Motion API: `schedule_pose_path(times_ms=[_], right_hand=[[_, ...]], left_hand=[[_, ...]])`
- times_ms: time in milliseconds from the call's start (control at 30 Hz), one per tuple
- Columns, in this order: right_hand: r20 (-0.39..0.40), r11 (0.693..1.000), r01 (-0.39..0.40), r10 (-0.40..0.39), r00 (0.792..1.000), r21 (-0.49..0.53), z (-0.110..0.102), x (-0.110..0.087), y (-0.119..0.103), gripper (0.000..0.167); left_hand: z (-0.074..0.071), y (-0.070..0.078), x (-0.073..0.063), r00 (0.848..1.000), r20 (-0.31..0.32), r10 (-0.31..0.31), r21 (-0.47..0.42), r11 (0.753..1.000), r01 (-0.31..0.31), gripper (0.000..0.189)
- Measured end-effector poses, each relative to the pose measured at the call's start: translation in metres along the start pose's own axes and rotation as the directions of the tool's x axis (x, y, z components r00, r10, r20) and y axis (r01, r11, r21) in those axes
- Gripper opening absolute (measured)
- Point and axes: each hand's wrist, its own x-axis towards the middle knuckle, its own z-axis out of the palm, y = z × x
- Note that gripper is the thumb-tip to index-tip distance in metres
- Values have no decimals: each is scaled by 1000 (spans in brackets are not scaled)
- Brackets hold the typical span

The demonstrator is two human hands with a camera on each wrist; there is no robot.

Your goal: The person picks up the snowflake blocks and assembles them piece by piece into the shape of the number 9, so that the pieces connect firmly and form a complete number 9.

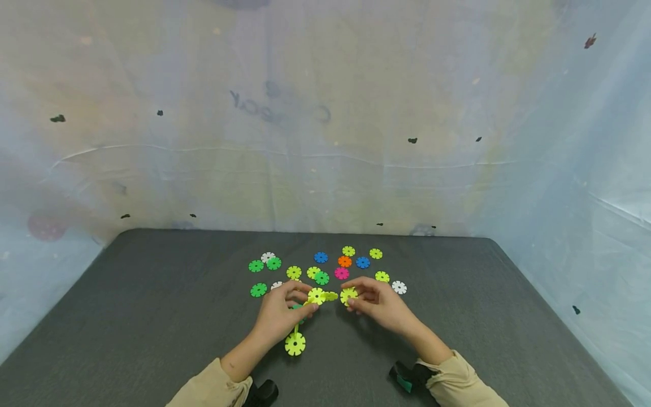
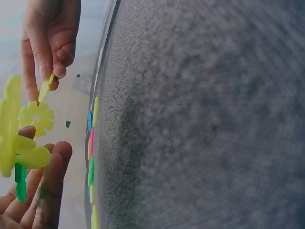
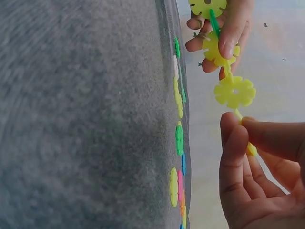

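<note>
My left hand [image 1: 277, 314] grips a chain of interlocked, notched snowflake discs, pinching a yellow disc [image 1: 316, 296] between thumb and fingers. A green disc [image 2: 20, 182] is joined in that chain, and a lower yellow disc [image 1: 295, 343] hangs below the palm. Opposite, my right hand [image 1: 385, 305] pinches a single yellow snowflake disc [image 1: 348, 295] by thumb and fingertips. In the right wrist view this disc is edge-on, close to the chain's end disc [image 3: 235, 92]; whether their notches touch I cannot tell. Both hands are raised above the table.
Loose discs lie beyond the hands on the dark grey table [image 1: 168, 316]: several green [image 1: 256, 265] and yellow ones, two blue [image 1: 321, 258], an orange [image 1: 344, 262], a pink [image 1: 342, 273] and some white [image 1: 399, 288]. A plastic sheet [image 1: 325, 192] hangs behind the table.
</note>
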Motion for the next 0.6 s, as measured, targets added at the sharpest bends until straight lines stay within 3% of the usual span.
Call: schedule_pose_path(times_ms=[267, 600], right_hand=[[4, 1000, 0, 0, 1000, 29, 1, 1, -2, 35], [2, 997, -2, 2, 1000, 79, 3, 0, -5, 36]], left_hand=[[1, -1, 0, 1000, 7, 14, 8, 1000, -14, 34], [0, 0, -1, 999, 36, 37, -44, 998, -36, 35]])
